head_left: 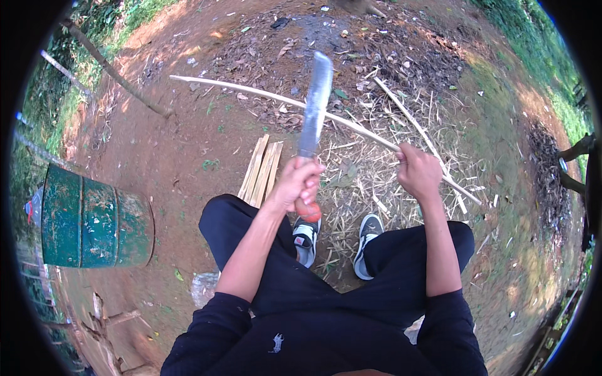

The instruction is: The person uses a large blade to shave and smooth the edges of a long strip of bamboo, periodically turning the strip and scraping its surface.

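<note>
My left hand point(297, 183) is wrapped around the orange-red handle of a machete point(317, 94), whose broad blade points away from me. My right hand point(419, 172) grips the near end of a long, thin, pale bamboo strip point(360, 130). From that fist the strip runs to the far left, and the blade crosses over it near its middle. Whether blade and strip touch, I cannot tell. Another pale strip point(411, 119) lies on the ground beyond my right hand. Several split slats point(260, 168) lie together to the left of my left hand.
Pale shavings point(351, 182) cover the ground around my shoes point(370, 235). A scuffed green metal drum point(97, 219) stands at the left, with cut branches point(103, 332) nearer to me. A thin trunk point(119, 75) slants at the far left. Dry leaves point(401, 50) lie farther off.
</note>
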Motion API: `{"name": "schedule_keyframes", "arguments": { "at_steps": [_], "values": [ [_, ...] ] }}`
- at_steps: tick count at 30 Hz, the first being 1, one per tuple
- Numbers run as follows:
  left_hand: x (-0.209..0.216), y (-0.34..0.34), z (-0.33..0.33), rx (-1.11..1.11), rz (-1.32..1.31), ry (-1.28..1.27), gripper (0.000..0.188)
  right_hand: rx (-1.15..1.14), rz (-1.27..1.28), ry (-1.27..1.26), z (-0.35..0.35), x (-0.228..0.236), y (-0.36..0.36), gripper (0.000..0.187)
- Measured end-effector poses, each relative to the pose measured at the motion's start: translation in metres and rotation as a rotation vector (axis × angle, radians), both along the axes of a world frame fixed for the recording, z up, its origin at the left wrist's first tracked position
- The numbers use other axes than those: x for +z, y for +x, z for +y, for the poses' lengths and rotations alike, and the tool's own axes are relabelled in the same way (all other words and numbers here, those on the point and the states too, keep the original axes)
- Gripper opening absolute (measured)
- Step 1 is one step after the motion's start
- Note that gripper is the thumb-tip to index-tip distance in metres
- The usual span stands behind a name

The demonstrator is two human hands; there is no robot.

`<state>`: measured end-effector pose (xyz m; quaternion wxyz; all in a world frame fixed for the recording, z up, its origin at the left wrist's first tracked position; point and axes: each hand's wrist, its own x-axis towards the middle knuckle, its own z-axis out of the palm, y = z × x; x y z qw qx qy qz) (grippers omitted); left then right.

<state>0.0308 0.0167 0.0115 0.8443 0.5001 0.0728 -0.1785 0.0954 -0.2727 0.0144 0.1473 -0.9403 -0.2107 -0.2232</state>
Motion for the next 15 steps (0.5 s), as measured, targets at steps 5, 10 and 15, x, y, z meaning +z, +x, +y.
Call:
{"name": "schedule_keyframes", "arguments": {
  "at_steps": [5, 10, 15],
  "values": [
    [0.001, 0.001, -0.016, -0.069, 0.038, -0.098, 0.009, 0.021, 0.071, 0.063, 0.008, 0.005, 0.002, 0.014],
    [-0.006, -0.001, -0.014, -0.048, 0.019, -0.131, 0.013, 0.026, 0.078, 0.118, 0.008, 0.0, 0.001, 0.013],
    [-0.002, -0.003, -0.034, -0.155, 0.048, -0.113, 0.012, 0.028, 0.153, 0.172, 0.014, 0.008, -0.001, 0.014]
  ]
}}
